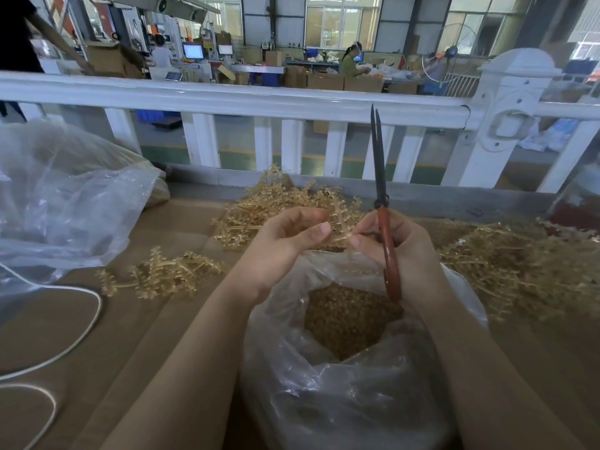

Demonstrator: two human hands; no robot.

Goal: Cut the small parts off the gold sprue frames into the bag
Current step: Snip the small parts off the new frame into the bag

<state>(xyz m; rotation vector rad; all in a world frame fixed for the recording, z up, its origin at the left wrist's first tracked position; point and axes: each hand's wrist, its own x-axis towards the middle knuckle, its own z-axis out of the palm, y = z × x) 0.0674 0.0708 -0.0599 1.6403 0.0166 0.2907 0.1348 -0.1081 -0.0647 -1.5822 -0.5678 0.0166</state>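
so you pinch a gold sprue frame (341,222) in your left hand (282,245) just above the bag (324,368), thumb and fingers narrow on its stem; it looks light, thin and brittle, so hold near the spine, not the tips. your right hand (406,251) grips the scissors (383,216), blades up and nearly closed. the bag's open mouth shows a heap of cut small parts (344,319), with more frames piled beyond the bag and beside it

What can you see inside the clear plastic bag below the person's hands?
Inside the clear plastic bag lies a heap of small gold parts. The bag's crinkled folds cover the heap's lower part, so its depth stays hidden.
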